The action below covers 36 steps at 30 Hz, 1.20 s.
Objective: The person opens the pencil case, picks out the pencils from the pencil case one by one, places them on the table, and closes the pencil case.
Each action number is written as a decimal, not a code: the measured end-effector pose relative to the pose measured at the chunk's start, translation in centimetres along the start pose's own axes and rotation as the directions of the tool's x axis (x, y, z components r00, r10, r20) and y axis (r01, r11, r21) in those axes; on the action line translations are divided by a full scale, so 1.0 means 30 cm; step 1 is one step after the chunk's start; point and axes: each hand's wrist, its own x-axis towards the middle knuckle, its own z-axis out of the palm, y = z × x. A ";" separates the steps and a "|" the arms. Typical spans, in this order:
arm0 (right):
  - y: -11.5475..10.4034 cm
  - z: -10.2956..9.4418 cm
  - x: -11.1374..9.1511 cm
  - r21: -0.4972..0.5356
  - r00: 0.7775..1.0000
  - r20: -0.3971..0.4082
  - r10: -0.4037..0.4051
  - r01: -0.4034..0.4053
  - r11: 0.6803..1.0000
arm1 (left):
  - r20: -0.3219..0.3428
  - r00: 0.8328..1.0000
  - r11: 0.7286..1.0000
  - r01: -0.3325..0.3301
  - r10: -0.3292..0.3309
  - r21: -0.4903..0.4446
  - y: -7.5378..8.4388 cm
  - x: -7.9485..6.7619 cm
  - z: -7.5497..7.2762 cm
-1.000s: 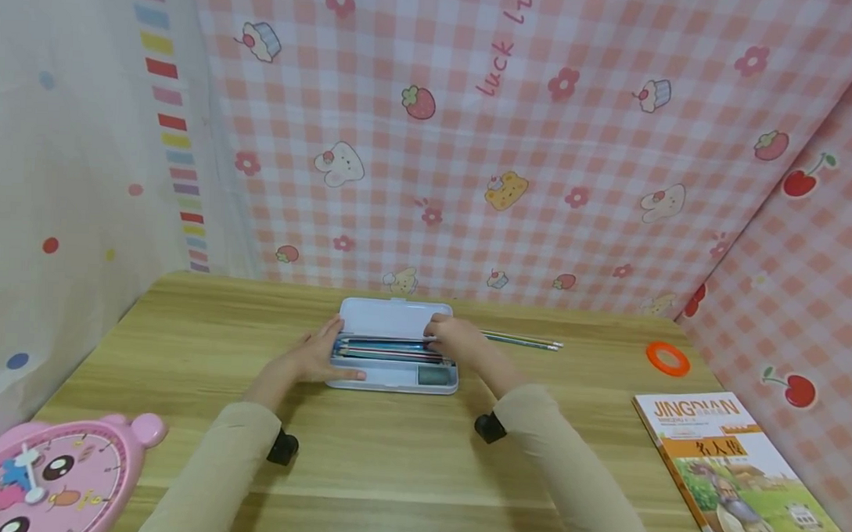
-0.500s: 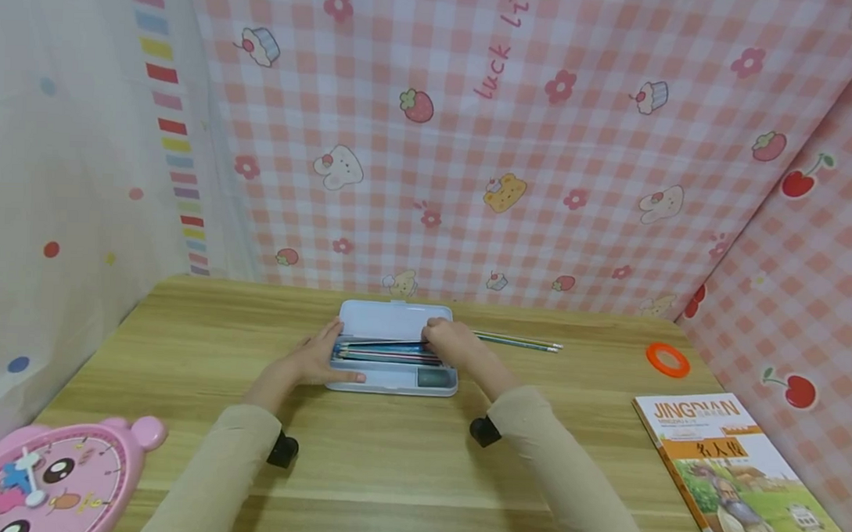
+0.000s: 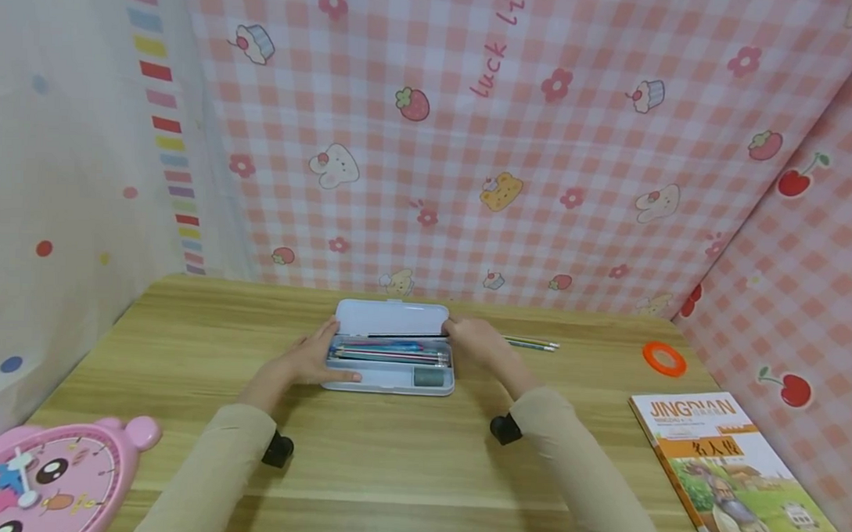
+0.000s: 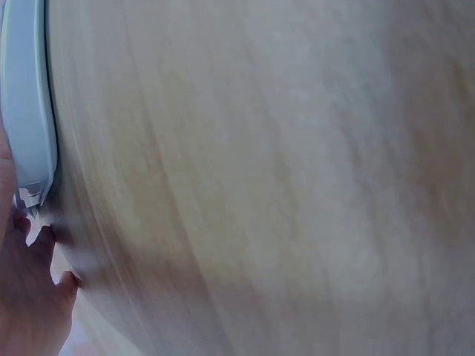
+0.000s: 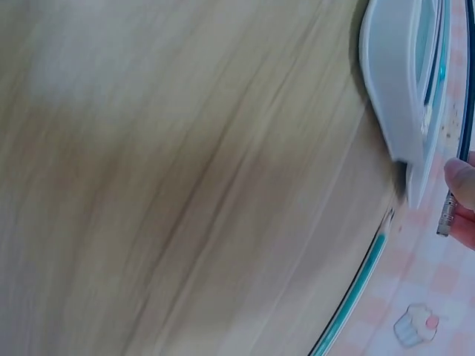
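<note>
A white pencil case [image 3: 392, 318] lies with its lid raised at the back of the table. Several pencils [image 3: 380, 357] fill its rear part, and a grey-green block [image 3: 429, 377] sits in the front right compartment. My left hand [image 3: 306, 360] holds the case's left end, thumb along the front and fingers reaching to the back. Above the case's right end, my right hand [image 3: 480, 342] pinches a dark pencil [image 3: 409, 335] near its eraser end; thumb and fingertip show on this pencil [image 5: 469, 111] in the right wrist view.
More pencils [image 3: 532, 344] lie on the table right of the case. Farther right are an orange ring [image 3: 652, 348] and a book [image 3: 736, 465]. A pink toy clock [image 3: 73, 473] stands at the front left. Checked cloth [image 3: 469, 244] hangs behind the table.
My right hand has moved right, drawing the dark pencil up over the case's hinge side. The left hand keeps its place on the case.
</note>
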 end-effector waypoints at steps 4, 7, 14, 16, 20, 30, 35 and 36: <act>0.039 0.001 -0.029 -0.004 1.000 -0.009 0.022 -0.022 1.000 | -0.001 1.000 1.000 0.001 -0.001 -0.004 0.001 0.001 0.000; 0.077 0.005 -0.056 -0.019 0.999 -0.007 0.048 -0.048 0.999 | -0.002 1.000 1.000 0.001 -0.001 -0.003 0.002 0.002 -0.001; 0.160 0.008 -0.133 -0.011 0.992 0.031 0.122 -0.122 0.992 | 0.004 1.000 1.000 0.002 -0.002 0.003 0.002 0.006 -0.005; 0.179 0.007 -0.157 -0.004 0.988 0.057 0.141 -0.142 0.990 | 0.007 1.000 1.000 0.001 -0.001 0.002 0.002 0.006 -0.005; 0.210 0.004 -0.201 0.012 0.982 0.082 0.169 -0.171 0.985 | 0.008 1.000 1.000 0.000 0.000 0.003 0.001 0.004 -0.004; 0.276 0.021 -0.295 -0.015 0.982 0.069 0.174 -0.174 0.985 | 0.010 1.000 1.000 -0.002 0.002 0.012 0.003 -0.001 -0.006; 0.298 0.030 -0.319 -0.027 0.984 0.032 0.175 -0.174 0.984 | 0.010 1.000 1.000 0.001 -0.001 0.009 0.005 -0.002 -0.007; 0.300 0.031 -0.320 -0.029 0.985 0.029 0.171 -0.170 0.985 | 0.009 1.000 1.000 0.001 -0.001 0.009 0.005 -0.002 -0.007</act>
